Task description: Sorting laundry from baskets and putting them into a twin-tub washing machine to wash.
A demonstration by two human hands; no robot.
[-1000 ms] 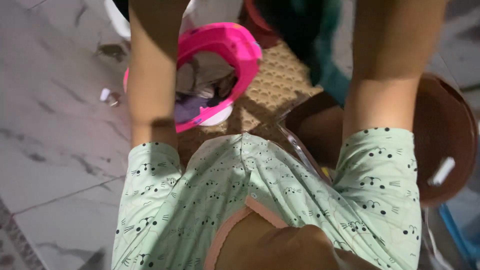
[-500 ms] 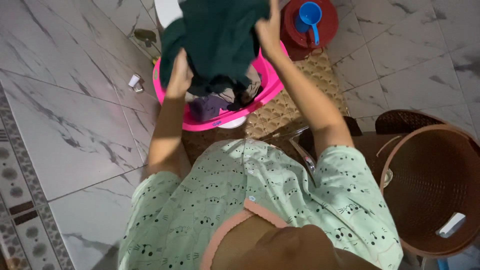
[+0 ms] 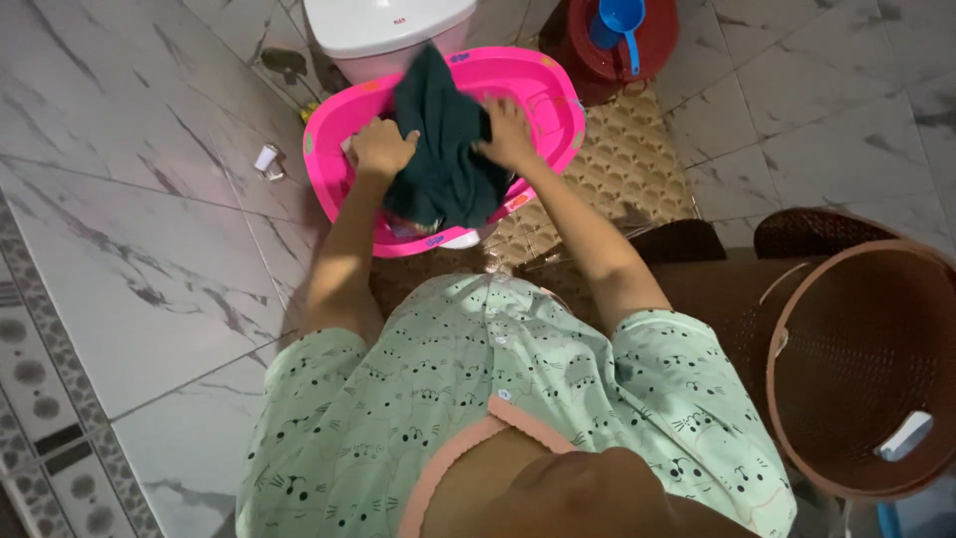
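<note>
Head camera, looking straight down, shows both hands closed on a dark green garment (image 3: 443, 149) over a pink basin (image 3: 543, 85). The left hand (image 3: 381, 149) is fisted on the cloth's left edge, fingers curled in and bunching it; the right hand (image 3: 508, 133) clamps the right edge with fingers pressed down onto the fabric. Between them the garment hangs in a loose fold, its top end draped over the basin's far rim and its lower end sagging inside near the near rim.

The cloth looks soft and limp, with no stiffness of its own: it takes whatever shape the hands and the rim give it. It seems light if dry, though I cannot tell whether it is wet, which would make it heavier and clingy. Nothing about it appears fragile or slippery. A pinch of gathered fabric at two well-separated edges, as now, looks like the surest hold.

Outward from the basin, a white toilet (image 3: 388, 25) stands just beyond its far rim, and a red bucket (image 3: 657, 45) with a blue scoop (image 3: 619, 22) sits past the far right corner of a tan mat (image 3: 617, 169). A brown woven laundry basket (image 3: 861, 369) stands near the person's right side, on marble floor tiles (image 3: 149, 219).
</note>
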